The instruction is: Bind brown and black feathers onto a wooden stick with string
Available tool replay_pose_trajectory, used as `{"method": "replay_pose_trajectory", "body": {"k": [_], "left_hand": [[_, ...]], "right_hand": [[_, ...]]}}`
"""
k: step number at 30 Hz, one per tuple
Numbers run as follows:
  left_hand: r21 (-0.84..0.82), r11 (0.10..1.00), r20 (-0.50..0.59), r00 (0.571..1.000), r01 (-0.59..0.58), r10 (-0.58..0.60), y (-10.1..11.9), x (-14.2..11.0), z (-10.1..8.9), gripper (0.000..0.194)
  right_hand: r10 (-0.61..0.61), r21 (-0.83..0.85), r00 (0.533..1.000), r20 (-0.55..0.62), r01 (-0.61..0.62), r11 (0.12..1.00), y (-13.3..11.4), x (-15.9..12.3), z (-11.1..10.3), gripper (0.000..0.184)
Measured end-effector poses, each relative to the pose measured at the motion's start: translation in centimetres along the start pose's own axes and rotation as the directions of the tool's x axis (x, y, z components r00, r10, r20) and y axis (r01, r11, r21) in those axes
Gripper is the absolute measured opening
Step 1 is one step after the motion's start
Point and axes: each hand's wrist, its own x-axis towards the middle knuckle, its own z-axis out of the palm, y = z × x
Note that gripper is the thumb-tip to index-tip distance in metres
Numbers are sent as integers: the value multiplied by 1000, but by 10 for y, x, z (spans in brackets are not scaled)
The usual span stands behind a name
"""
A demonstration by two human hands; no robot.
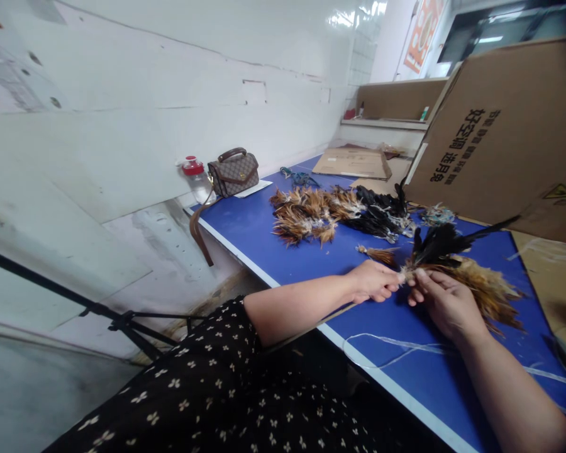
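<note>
A white, scuffed wall is seen behind a long blue table with a white edge (283, 286), which runs away from the camera towards a brown shelf. On the table, near its right side, a bundle of black and golden-brown feathers (457, 264) is held at its quill end. The left hand (373, 281) is closed on that quill end, the fingertips pinched together on it, while the right hand (446, 303) is curled about the bundle just beside it, its fingers pressed to the stems; both hands are thus clamped on the same bundle, whose plumes fan out to the right over the table.

The bundle is judged to be very light, soft and easily crushed at the plumes, and loose enough to slip apart; it is best taken at the stiff, gathered quills, where it is already gripped.

Farther off, a heap of brown and black feathers (339, 214) is spread on the table, and thin pale thread (391, 352) is looped on the table by the right forearm. A brown patterned handbag (233, 173) and a clear bottle with a red cap (197, 177) are set against the wall.

A large brown cardboard box (500, 138) is stood at the right; black Chinese characters are printed on it, but they cannot be read with certainty, and a yellow warning triangle is shown beside them.
</note>
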Motion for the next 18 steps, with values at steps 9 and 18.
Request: {"method": "replay_pose_trajectory", "body": {"k": [9,18], "left_hand": [[-74,992,102,990,107,-99,10,-3,-5,21],[101,994,59,997,44,-50,1,-2,1,21]], "right_hand": [[-42,-143,990,-133,22,989,10,5,-16,64],[-81,-236,991,-104,54,970,7,3,-14,65]]}}
